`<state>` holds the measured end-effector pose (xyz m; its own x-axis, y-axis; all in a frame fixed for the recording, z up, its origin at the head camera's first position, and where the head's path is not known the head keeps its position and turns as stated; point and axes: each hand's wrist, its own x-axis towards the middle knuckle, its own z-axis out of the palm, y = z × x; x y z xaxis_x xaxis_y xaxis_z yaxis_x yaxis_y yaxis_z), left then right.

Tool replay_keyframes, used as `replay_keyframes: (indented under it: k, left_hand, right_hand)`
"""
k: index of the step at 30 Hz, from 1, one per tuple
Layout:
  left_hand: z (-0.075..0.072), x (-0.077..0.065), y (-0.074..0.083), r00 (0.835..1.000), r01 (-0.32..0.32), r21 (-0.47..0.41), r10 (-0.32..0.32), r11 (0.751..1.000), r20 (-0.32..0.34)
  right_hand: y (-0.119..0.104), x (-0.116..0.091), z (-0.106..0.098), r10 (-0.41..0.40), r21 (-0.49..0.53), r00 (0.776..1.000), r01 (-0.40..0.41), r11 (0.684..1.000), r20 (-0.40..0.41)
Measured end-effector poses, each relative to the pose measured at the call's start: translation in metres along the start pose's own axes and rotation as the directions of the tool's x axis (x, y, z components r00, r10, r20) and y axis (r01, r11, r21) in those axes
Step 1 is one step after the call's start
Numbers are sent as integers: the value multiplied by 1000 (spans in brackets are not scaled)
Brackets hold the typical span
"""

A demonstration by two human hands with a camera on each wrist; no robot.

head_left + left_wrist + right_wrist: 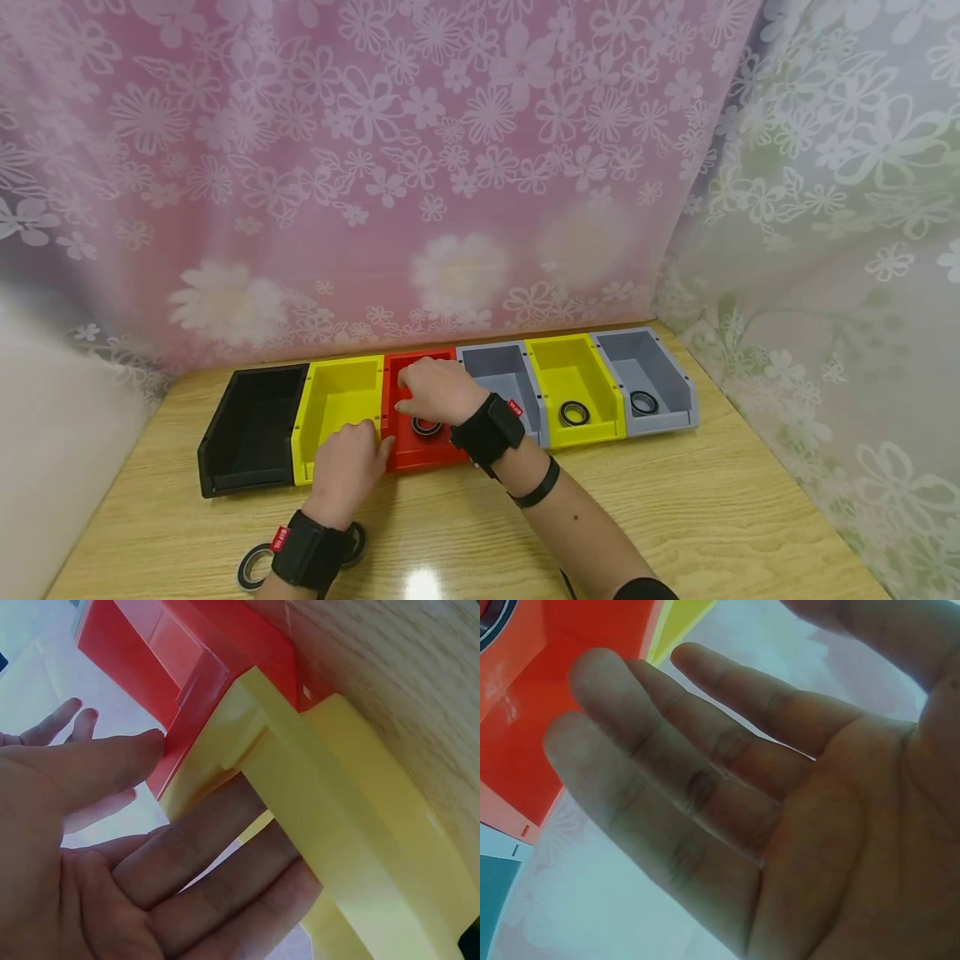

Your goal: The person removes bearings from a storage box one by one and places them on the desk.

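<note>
Both hands are at a row of plastic bins. My right hand [442, 390] hovers over the red bin [427, 459], fingers fairly straight and the palm bare in the right wrist view. Below it a ring-shaped ball bearing [427, 433] lies in that bin, partly covered by the hand. My left hand [345, 471] is at the front of the left yellow bin [347, 364]. In the left wrist view its loosely extended fingers [217, 892] reach over the yellow front lip [322, 802], while the thumb lies against the red bin's side.
Two bearings, one at the left [243, 571] and another [360, 546] partly behind the left wrist, lie on the wooden table. The right yellow bin [588, 435] and far-right grey bin [667, 423] each hold a bearing. A black bin [251, 482] ends the row; flowered curtains [465, 167] hang behind.
</note>
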<state>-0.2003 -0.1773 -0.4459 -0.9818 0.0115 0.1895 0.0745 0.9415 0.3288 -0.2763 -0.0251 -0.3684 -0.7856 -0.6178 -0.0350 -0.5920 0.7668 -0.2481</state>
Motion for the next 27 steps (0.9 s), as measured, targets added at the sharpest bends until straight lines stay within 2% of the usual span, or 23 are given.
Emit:
replay_keyframes:
  k: [10,20,27]
  left_hand:
    - [1,0,0,1000,12,-5,-11,1000,16]
    - [1,1,0,1000,16,-12,-16,1000,19]
    - [1,1,0,999,31,-3,-31,1000,33]
  right_hand:
    - [3,7,6,10,5,1000,-11,1000,25]
    - [8,27,23,83,-153,992,-68,986,95]
    - [7,35,32,151,-191,980,-124,974,132]
